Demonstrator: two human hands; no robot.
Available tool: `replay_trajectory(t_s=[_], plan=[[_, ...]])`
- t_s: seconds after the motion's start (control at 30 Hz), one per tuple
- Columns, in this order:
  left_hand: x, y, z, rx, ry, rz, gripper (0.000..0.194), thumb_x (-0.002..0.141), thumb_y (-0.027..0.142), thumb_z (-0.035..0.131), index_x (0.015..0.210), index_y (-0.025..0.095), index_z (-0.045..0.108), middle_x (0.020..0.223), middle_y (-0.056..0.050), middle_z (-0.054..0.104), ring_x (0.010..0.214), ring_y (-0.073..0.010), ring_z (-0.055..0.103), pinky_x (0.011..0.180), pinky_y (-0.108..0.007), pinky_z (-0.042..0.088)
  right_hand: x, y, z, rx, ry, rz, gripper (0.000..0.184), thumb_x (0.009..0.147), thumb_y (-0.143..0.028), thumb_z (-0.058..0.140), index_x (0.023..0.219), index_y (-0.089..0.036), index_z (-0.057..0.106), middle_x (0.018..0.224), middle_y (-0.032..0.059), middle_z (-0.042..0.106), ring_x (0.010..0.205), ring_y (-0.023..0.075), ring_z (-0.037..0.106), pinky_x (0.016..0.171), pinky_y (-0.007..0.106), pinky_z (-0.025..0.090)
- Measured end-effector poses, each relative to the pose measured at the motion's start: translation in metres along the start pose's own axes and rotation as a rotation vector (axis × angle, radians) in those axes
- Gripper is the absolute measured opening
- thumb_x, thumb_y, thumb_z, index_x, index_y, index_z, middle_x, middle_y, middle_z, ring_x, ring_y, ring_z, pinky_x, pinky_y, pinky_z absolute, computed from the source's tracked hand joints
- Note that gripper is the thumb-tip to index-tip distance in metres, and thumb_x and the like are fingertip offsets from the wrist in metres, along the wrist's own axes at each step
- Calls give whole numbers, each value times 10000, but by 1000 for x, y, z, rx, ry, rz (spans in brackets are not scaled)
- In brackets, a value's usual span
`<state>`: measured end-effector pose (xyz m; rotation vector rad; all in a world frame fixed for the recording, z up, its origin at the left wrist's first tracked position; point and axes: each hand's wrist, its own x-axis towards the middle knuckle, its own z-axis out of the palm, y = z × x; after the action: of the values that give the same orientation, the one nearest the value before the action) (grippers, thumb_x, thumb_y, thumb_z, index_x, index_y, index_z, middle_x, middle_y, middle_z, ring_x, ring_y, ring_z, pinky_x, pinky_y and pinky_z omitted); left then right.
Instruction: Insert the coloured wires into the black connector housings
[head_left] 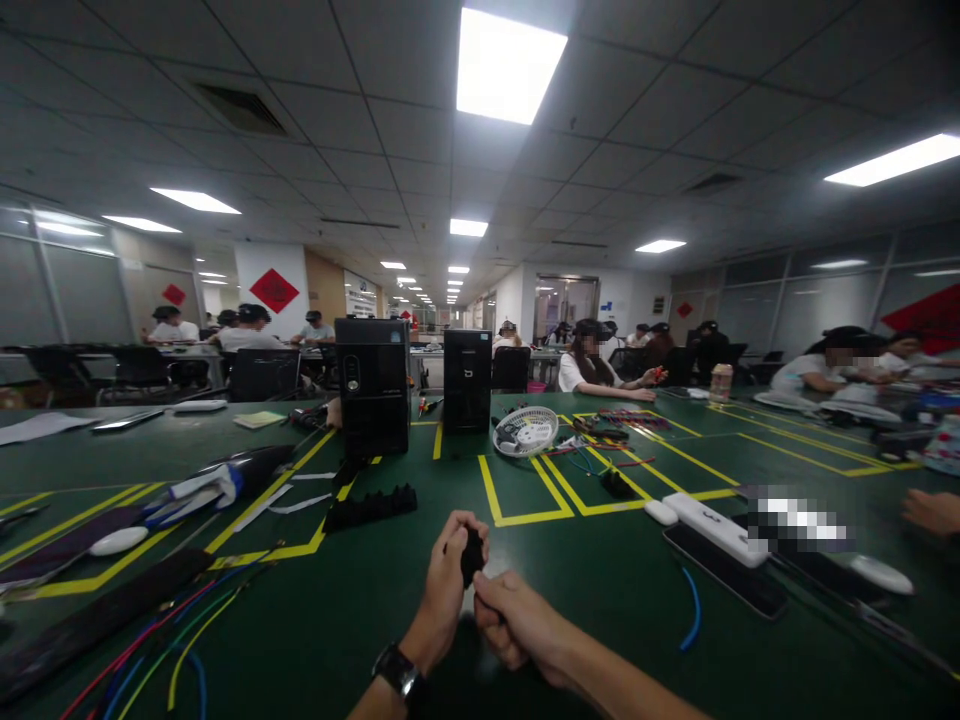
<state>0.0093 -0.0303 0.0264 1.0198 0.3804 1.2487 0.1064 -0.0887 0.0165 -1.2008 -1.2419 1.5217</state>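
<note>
My left hand (pixel 448 572) is closed around a small black object (pixel 472 557), too dark to name, just above the green table. Against its lower edge, my right hand (pixel 514 622) pinches with thumb and forefinger; whether a thin part of the object sits between them cannot be made out. A dark watch is on my left wrist. Beyond my left hand lies a row of black lumpy pieces (pixel 373 507), and white paper strips (pixel 300 506) are beside it.
Two black computer towers (pixel 373 385) (pixel 466 382) and a white fan grille (pixel 525 432) stand ahead. Coloured wires (pixel 161 640) are at left. A white power strip (pixel 716 528), a dark phone (pixel 724 570) and a blue tube (pixel 691 610) lie right. A person's hand (pixel 932 511) shows far right.
</note>
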Motion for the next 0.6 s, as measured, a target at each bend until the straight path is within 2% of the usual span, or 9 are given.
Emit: replay_trajectory(t_s=[0.07, 0.2, 0.43, 0.5, 0.6], plan=[[0, 0, -3, 39, -27, 28, 187, 812, 371, 546, 801, 184, 539, 710, 6, 547, 611, -108, 492, 594, -225, 398, -2, -2, -1, -5, 14, 7, 488, 834, -613, 433, 585, -194, 414, 372, -90, 337, 293, 38, 215, 290, 159, 162], [-4, 1, -1, 96, 4, 33, 192, 841, 376, 518, 819, 186, 532, 733, 1, 548, 627, -107, 484, 599, -218, 396, 3, 7, -1, -12, 59, -50, 500, 830, -640, 419, 605, -193, 426, 356, -86, 352, 285, 48, 250, 293, 166, 170], [-7, -1, 7, 22, 86, -20, 323, 865, 492, 459, 900, 185, 556, 748, -8, 560, 650, -108, 506, 649, -227, 419, 7, 13, -7, -46, -29, -114, 583, 780, -737, 384, 571, -193, 384, 360, -81, 352, 277, 43, 268, 307, 168, 202], [-4, -2, 4, -12, 75, -51, 335, 850, 481, 491, 981, 180, 565, 758, -14, 573, 651, -114, 523, 651, -236, 426, 7, 10, -8, -31, -34, -101, 575, 782, -731, 391, 591, -188, 409, 371, -85, 355, 279, 41, 272, 315, 167, 223], [1, -1, -6, -7, -20, -134, 355, 827, 421, 538, 1034, 137, 586, 773, -41, 602, 665, -132, 555, 667, -258, 440, 7, 7, -8, -26, -40, -63, 551, 811, -691, 390, 656, -171, 486, 396, -89, 358, 292, 40, 266, 310, 161, 214]])
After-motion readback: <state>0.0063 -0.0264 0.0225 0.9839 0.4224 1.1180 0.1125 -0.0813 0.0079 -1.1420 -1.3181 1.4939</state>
